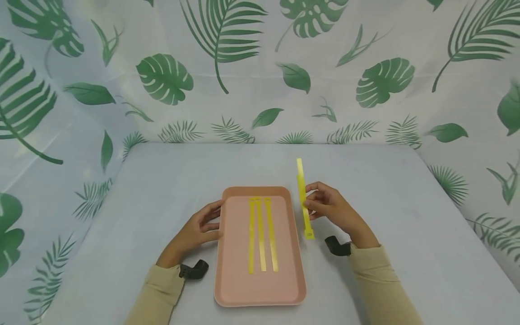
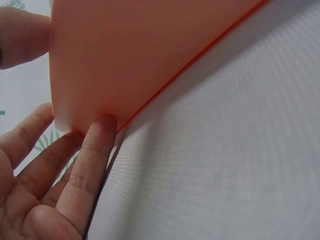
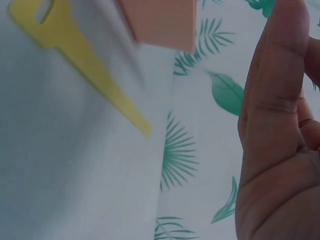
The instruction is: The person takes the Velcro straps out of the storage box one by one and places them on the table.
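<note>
My left hand (image 1: 205,228) is at the left side of a pink tray (image 1: 260,291), its extended fingers and thumb against the outer wall. In the left wrist view the fingertips touch that tray wall (image 2: 125,60). Inside the tray lie several yellow cable ties (image 1: 261,239), side by side lengthwise, slotted heads at the far end. Just off the tray's right edge, my right hand (image 1: 331,205) pinches another yellow cable tie (image 1: 301,185) between thumb and fingers near its middle. Its slotted head points toward me. In the right wrist view a slotted yellow tie (image 3: 95,75) shows left of the hand.
The tray rests on a table with a pale cloth (image 1: 162,171). A leaf-patterned curtain (image 1: 243,99) stands behind and at both sides. A black wrist camera (image 1: 338,246) sits on the right cuff, another black camera (image 1: 195,270) on the left.
</note>
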`<state>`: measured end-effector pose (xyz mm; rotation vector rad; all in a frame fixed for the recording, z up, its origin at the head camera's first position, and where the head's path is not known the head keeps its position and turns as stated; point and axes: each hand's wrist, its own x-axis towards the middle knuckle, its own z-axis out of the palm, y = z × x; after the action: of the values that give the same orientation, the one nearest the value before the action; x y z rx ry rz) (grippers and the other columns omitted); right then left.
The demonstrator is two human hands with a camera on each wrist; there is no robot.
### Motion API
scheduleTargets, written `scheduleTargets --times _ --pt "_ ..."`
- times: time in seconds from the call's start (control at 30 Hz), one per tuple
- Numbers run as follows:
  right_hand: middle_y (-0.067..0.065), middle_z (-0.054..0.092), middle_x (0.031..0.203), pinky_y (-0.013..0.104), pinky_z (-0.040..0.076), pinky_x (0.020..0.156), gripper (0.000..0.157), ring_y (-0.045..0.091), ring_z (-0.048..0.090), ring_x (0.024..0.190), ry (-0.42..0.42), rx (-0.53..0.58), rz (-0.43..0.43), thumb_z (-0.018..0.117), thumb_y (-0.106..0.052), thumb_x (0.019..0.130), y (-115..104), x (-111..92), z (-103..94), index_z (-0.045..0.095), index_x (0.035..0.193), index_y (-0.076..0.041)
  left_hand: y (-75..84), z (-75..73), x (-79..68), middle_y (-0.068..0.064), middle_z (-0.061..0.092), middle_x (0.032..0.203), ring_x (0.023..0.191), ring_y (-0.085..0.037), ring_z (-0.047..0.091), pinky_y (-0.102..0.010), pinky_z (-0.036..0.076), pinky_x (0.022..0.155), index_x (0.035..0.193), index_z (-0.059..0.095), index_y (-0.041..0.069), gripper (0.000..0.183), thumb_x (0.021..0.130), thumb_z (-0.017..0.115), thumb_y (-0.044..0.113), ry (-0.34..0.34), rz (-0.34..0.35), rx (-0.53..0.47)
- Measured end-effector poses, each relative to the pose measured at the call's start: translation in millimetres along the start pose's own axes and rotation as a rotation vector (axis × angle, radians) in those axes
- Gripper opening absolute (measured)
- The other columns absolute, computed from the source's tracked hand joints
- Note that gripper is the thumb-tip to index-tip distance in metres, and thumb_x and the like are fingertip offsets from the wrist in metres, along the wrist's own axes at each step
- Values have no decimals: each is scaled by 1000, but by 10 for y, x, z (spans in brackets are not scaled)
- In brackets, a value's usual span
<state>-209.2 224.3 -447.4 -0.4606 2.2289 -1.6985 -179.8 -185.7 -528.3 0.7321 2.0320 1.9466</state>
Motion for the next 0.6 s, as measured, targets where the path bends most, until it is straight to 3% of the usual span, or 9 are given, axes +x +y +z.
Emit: scheduleTargets --times 0.33,0.6 --pt "9 67 94 32 67 77 33 16 70 84 -18 -18 66 63 2 107 67 -43 -152 48 133 15 15 3 -12 -42 35 162 146 -64 38 -28 57 107 162 30 -15 83 96 79 -2 3 3 1" --pt "12 70 97 34 67 80 38 18 72 85 -21 -20 182 64 1 105 144 -28 -264 47 137 14 10 9 -5 -42 35 162 146 -64 37 -28 57 107 162 30 -15 84 97 79 1 -4 5 -13"
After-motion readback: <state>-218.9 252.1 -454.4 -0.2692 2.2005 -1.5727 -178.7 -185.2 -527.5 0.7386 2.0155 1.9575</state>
